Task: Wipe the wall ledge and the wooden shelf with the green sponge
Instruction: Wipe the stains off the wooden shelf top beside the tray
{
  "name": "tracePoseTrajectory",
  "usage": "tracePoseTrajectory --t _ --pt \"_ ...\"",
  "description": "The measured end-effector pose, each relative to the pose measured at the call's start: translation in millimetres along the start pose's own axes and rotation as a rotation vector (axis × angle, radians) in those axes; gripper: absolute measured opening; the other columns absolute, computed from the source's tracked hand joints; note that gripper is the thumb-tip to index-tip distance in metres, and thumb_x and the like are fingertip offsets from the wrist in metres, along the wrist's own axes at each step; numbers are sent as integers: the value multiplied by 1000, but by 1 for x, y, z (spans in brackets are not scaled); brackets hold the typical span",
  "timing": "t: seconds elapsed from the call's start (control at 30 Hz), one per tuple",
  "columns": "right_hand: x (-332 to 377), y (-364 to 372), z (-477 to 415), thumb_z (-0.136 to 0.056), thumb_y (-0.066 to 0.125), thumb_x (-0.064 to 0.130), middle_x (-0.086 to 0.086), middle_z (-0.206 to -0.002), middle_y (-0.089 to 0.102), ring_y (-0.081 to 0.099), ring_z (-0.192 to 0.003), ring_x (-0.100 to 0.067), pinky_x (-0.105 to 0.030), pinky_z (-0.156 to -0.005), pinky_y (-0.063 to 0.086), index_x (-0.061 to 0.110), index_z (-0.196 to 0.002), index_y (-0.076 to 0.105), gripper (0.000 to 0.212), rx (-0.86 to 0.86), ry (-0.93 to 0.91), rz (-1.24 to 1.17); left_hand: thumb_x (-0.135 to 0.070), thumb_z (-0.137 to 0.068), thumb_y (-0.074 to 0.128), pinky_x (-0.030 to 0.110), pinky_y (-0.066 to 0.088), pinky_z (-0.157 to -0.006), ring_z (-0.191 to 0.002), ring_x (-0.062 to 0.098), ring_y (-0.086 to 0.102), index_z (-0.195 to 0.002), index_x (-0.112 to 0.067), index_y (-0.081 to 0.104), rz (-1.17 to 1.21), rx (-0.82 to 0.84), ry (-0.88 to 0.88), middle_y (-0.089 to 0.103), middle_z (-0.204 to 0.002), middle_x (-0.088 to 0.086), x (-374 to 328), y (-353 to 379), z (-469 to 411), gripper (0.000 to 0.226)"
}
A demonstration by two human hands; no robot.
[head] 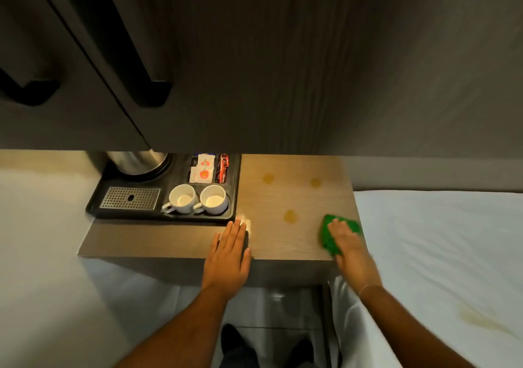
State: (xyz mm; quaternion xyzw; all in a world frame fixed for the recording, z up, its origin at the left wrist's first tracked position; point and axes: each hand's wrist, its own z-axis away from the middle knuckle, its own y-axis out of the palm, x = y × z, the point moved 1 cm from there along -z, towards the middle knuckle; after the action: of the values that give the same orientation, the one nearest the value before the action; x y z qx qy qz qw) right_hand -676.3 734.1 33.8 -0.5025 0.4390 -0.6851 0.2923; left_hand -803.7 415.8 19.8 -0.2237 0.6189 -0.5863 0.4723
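Note:
The wooden shelf [294, 198] runs across the middle of the view, with three yellowish spots on its bare right half. The green sponge [328, 236] lies flat near the shelf's front right corner. My right hand [349, 247] presses down on the sponge, fingers spread over it. My left hand [229, 251] rests flat and empty on the shelf's front edge, just below the tray's corner. The wall ledge is not clearly seen; a dark wood wall panel [283, 70] rises behind the shelf.
A black tray [236, 198] fills the shelf's left half, holding a steel kettle [138, 162], two white cups [198, 199], sachets [202, 169] and a drip grille. White beds flank the shelf, the right one [441, 254] stained. A dark cabinet [70, 70] overhangs upper left.

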Motion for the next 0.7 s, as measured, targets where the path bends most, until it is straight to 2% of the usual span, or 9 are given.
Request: tracePoseTrajectory --t 0.07,0.13,0.2,0.3,0.4,0.47,0.53,0.6,0.7 --pt "-4 -14 -26 -102 63 2 -11 -176 29 25 -163 -33 -49 -132 26 14 -167 33 73 -83 179 -26 -51 -108 18 41 -3 -136 -166 11 -13 -172 -26 2 10 6 -27 -3 -182 -6 7 1 -2 71" --pt "20 -16 -59 -108 55 9 -12 -177 24 18 -165 -33 -49 -134 19 12 -169 28 67 -114 218 -21 -50 -110 19 40 -6 -134 -165 11 -16 -171 -27 -2 1 21 -49 -8 -181 -7 8 3 -4 70" --pt "63 -2 -85 -108 54 12 -11 -178 20 15 -166 -30 -46 -136 10 12 -170 25 69 -70 79 -6 -49 -111 21 40 -7 -134 -165 11 -17 -171 -25 -5 -9 35 -69 -13 -180 -7 4 9 -3 70" --pt "120 38 -71 -102 65 12 -4 -179 20 18 -166 -27 -48 -135 18 19 -171 23 81 69 -214 6 -45 -113 24 42 -4 -136 -167 14 -12 -171 -19 -6 -16 66 -95 -14 -179 -4 2 18 1 71" --pt "117 60 -19 -99 69 13 2 -180 11 10 -167 -20 -46 -135 14 23 -172 16 90 155 -399 80 -45 -113 22 46 -1 -136 -167 15 -12 -171 -19 -8 -29 78 -107 -12 -181 0 4 21 1 71" --pt "82 48 -2 -92 76 12 0 -176 27 33 -161 -26 -50 -129 33 26 -170 22 95 102 -321 59 -46 -113 20 47 -1 -136 -166 16 -14 -171 -19 -9 -38 83 -112 -12 -182 1 4 23 1 70" --pt "41 22 -7 -90 77 11 -4 -168 42 49 -148 -30 -53 -120 47 24 -167 30 91 6 -107 12 -47 -112 20 47 -2 -136 -167 17 -14 -171 -19 -9 -32 81 -123 -11 -182 1 3 24 -1 71" --pt "11 -8 -33 -100 66 15 -11 -170 39 45 -152 -35 -54 -124 41 17 -168 31 76 -93 86 30 -48 -112 21 48 -3 -136 -167 19 -13 -171 -19 -7 -25 71 -131 -9 -182 2 2 24 -3 71" --pt "3 -34 -94 -113 46 23 -13 -178 22 21 -164 -35 -49 -133 23 8 -170 24 63 -155 227 54 -53 -112 23 48 -5 -135 -167 20 -12 -171 -19 -7 -1 80 -135 -10 -182 2 2 26 -3 75"
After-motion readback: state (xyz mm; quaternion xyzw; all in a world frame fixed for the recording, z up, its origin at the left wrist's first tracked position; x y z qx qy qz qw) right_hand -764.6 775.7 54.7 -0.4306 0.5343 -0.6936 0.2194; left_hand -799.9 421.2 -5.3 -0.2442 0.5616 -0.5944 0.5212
